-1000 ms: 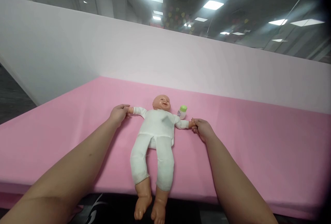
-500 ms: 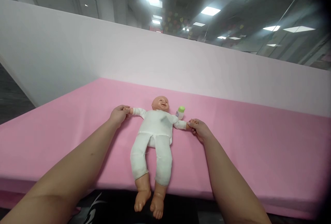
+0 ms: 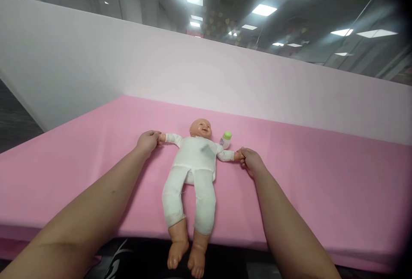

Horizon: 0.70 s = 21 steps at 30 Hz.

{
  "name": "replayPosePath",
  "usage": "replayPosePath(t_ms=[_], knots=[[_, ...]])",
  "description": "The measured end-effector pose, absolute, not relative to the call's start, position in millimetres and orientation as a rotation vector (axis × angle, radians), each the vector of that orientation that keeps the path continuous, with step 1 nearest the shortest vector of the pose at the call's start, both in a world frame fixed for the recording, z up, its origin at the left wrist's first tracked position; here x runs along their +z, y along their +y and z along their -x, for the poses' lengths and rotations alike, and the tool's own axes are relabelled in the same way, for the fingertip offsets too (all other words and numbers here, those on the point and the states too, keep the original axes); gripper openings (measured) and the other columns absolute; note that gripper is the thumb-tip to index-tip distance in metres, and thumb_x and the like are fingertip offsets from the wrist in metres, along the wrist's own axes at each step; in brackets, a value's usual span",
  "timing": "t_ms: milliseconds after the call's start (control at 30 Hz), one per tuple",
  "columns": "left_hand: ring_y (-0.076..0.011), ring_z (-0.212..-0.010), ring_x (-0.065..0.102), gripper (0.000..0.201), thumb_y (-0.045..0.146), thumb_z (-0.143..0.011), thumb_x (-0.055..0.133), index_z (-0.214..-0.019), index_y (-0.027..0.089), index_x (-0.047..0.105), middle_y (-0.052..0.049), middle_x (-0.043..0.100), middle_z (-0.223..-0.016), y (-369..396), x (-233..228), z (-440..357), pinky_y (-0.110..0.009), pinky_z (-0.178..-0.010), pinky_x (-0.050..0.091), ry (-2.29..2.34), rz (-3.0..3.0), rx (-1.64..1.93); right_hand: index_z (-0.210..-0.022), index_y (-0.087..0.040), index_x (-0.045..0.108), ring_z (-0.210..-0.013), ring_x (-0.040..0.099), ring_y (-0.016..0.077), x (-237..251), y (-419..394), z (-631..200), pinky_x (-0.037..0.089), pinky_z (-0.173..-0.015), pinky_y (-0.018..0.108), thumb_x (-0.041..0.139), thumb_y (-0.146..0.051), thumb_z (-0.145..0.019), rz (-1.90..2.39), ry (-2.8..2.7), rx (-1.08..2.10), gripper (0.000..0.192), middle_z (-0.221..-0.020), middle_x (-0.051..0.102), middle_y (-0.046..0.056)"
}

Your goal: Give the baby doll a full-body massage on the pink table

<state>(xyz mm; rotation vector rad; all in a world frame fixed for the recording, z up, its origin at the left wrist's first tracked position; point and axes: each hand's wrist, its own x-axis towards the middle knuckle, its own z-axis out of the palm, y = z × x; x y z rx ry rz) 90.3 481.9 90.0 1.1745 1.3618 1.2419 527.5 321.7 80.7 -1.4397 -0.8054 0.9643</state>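
Note:
A baby doll with a white cloth body lies on its back on a pink padded surface. Its arms are stretched out sideways, and its bare feet hang over the front edge. My left hand is closed around the doll's hand at the left. At the right, my right hand pinches the doll's other hand between thumb and fingers. Beside the doll's head and shoulder stands a small bottle with a green cap, its lower part partly hidden by the doll's arm.
A white low wall runs along the back of the pink surface. Above it is glass with ceiling lights showing. My dark clothing is just below the front edge.
My right hand has shifted slightly to the right with the doll's hand, showing more of it. The view has tipped a little; both hands keep their hold.

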Motion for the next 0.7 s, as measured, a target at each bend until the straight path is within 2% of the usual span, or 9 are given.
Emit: replayPosePath(t_ms=[100, 233, 433, 500, 567, 700], knots=[[-0.0243, -0.069, 0.071, 0.031, 0.02, -0.067, 0.072, -0.098, 0.017, 0.072, -0.013, 0.074, -0.091, 483.3, 91.1, -90.4, -0.036, -0.062, 0.06, 1.34, -1.133, 1.244, -0.093, -0.019, 0.069, -0.047, 0.041, 0.0092, 80.6, 321.6, -529.7, 0.036, -0.039, 0.022, 0.075, -0.038, -0.081, 1.42, -0.788, 0.968, 0.022, -0.066, 0.056, 0.0], [-0.0242, -0.073, 0.073, 0.041, 0.014, -0.065, 0.073, -0.106, 0.018, 0.07, -0.012, 0.074, -0.093, 480.1, 94.8, -89.0, -0.037, -0.066, 0.061, 1.291, -1.126, 1.221, -0.117, -0.023, 0.069, -0.051, 0.05, 0.011, 82.2, 319.7, -533.1, 0.045, -0.042, 0.022, 0.072, -0.026, -0.084, 1.348, -0.735, 1.013, 0.033, -0.072, 0.06, 0.001], [-0.0216, -0.074, 0.072, 0.045, 0.015, -0.064, 0.078, -0.109, 0.017, 0.07, -0.012, 0.075, -0.094, 475.7, 95.7, -85.9, -0.034, -0.068, 0.061, 1.218, -1.159, 1.222, -0.115, -0.018, 0.069, -0.064, 0.061, 0.0129, 84.7, 314.4, -538.2, 0.06, -0.061, 0.027, 0.076, -0.014, -0.078, 1.21, -0.699, 1.185, 0.038, -0.09, 0.068, 0.007], [-0.0206, -0.07, 0.071, 0.047, 0.017, -0.062, 0.08, -0.107, 0.016, 0.07, -0.011, 0.074, -0.091, 474.3, 95.9, -85.0, -0.034, -0.066, 0.059, 1.198, -1.167, 1.221, -0.114, -0.018, 0.07, -0.067, 0.062, 0.0136, 84.6, 312.4, -539.6, 0.06, -0.065, 0.028, 0.08, -0.017, -0.076, 1.198, -0.737, 1.218, 0.039, -0.093, 0.069, 0.007], [-0.019, -0.065, 0.069, 0.047, 0.02, -0.06, 0.083, -0.105, 0.016, 0.071, -0.009, 0.073, -0.086, 471.7, 97.4, -84.5, -0.033, -0.065, 0.058, 1.191, -1.181, 1.219, -0.112, -0.019, 0.071, -0.067, 0.061, 0.0134, 84.0, 310.9, -540.4, 0.056, -0.061, 0.026, 0.085, -0.023, -0.075, 1.209, -0.812, 1.221, 0.04, -0.093, 0.069, 0.007], [-0.0162, -0.058, 0.062, 0.043, 0.03, -0.061, 0.087, -0.099, 0.017, 0.072, -0.005, 0.069, -0.073, 463.8, 103.2, -83.8, -0.031, -0.06, 0.054, 1.206, -1.236, 1.191, -0.1, -0.017, 0.071, -0.058, 0.051, 0.0097, 83.0, 309.0, -538.4, 0.04, -0.048, 0.021, 0.087, -0.034, -0.073, 1.255, -0.991, 1.165, 0.035, -0.08, 0.066, 0.003]])
